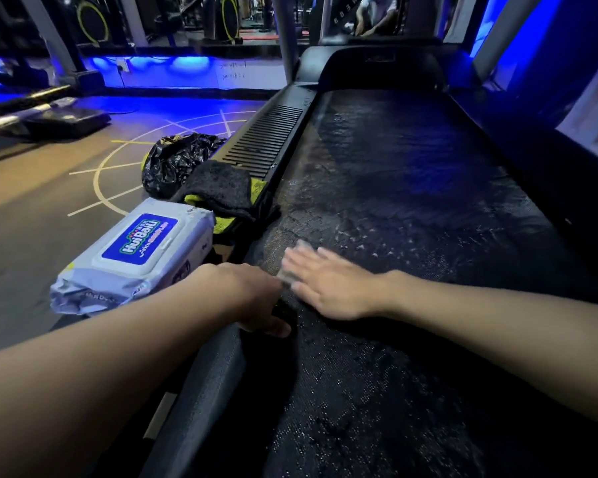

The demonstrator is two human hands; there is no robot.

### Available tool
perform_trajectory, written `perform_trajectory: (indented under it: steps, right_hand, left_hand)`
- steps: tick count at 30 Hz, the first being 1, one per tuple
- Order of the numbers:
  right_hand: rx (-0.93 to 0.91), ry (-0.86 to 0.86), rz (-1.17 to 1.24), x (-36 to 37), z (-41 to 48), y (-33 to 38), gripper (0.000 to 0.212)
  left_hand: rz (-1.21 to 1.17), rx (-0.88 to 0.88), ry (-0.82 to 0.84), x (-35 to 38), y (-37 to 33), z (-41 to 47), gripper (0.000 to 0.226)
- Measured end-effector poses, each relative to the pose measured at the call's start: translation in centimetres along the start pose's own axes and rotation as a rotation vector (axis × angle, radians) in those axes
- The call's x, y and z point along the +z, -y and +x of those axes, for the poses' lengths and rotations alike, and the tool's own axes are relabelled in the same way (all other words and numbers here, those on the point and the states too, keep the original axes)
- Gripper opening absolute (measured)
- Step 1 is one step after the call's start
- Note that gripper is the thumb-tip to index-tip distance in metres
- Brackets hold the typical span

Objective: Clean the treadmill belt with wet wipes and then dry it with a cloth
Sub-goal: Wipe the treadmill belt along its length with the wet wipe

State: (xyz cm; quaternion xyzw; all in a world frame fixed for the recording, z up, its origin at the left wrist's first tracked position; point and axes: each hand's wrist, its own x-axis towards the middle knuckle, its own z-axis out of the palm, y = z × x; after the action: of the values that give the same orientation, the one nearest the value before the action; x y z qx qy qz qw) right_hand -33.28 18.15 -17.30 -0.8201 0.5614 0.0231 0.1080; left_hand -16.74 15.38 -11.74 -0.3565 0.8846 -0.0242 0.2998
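Black belt (411, 188): wipe step (cloth (221, 188) untouched) | right hand (332, 288) fingers flat on wipe (302, 245) | left hand (256, 294) fingers: cannot tell | next: firm strokes

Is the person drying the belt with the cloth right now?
No, the dark cloth lies beside the belt untouched, while the right hand presses a white wipe flat on the belt.
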Motion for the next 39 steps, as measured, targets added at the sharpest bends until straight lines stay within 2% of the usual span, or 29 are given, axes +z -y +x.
perform_trajectory:
  steps: [3,6,8,12,13,16,17,20,21,25,29,30,33,34,37,39]
  right_hand:
    - [-0.148,-0.001,0.022,1.1,-2.1,1.0,0.055]
    - [0.038,-0.034,0.009,0.1,-0.8,-1.9,0.053]
    - [0.087,-0.034,0.028,0.1,-0.7,-1.7,0.055]
    - [-0.126,-0.004,0.009,1.3,-3.4,-0.5,0.054]
    - [-0.096,0.002,-0.023,0.8,-3.2,-1.6,0.053]
    - [0.143,0.007,-0.039,-0.4,-2.2,-3.9,0.055]
    - [0.133,0.003,-0.024,-0.3,-2.6,-3.5,0.057]
    - [-0.086,0.019,-0.003,0.9,-5.2,-1.1,0.058]
    - [-0.107,0.026,-0.009,0.7,-5.5,-1.5,0.057]
    - [0.144,-0.007,0.013,-0.5,-4.0,-4.6,0.053]
    - [-0.063,-0.001,0.03,1.0,-5.9,-2.6,0.053]
    - [-0.051,0.002,0.016,0.8,-5.8,-3.2,0.053]
    - [0.166,0.02,-0.003,-0.5,-4.7,-5.1,0.054]
    - [0.163,0.021,0.006,-0.6,-5.0,-4.7,0.056]
    - [-0.049,0.039,-0.015,0.8,-7.5,-1.9,0.059]
    - [-0.067,0.043,-0.038,0.6,-8.1,-2.9,0.056]
  left_hand:
    - [-0.037,0.026,-0.007,0.6,0.2,0.1,0.071]
    - [-0.141,-0.002,-0.05,1.0,0.5,0.3,0.098]
    - [-0.221,0.005,-0.036,0.7,0.4,0.5,0.098]
    - [-0.284,-0.023,-0.005,-0.2,-0.5,0.5,0.097]
    - [-0.268,-0.034,-0.018,-0.1,-0.7,0.6,0.101]
    - [-0.225,-0.09,-0.015,0.1,-1.4,0.9,0.11]
    - [-0.212,-0.098,-0.011,0.0,-1.6,1.0,0.109]
    - [-0.181,-0.114,-0.014,-0.1,-1.9,1.1,0.105]
    - [-0.169,-0.117,-0.019,-0.1,-1.9,1.2,0.108]
    - [-0.169,-0.137,-0.02,-0.1,-1.9,1.4,0.112]
    - [-0.192,-0.091,-0.032,-0.1,-2.1,1.2,0.106]
    - [-0.199,-0.076,-0.032,-0.2,-2.0,1.1,0.107]
    - [-0.261,-0.043,-0.045,-0.7,-1.9,1.1,0.103]
    - [-0.305,-0.033,-0.05,-0.9,-2.0,1.2,0.102]
    - [-0.405,-0.038,-0.038,-1.3,-3.0,1.5,0.113]
    - [-0.376,-0.053,-0.022,-1.3,-3.6,1.8,0.114]
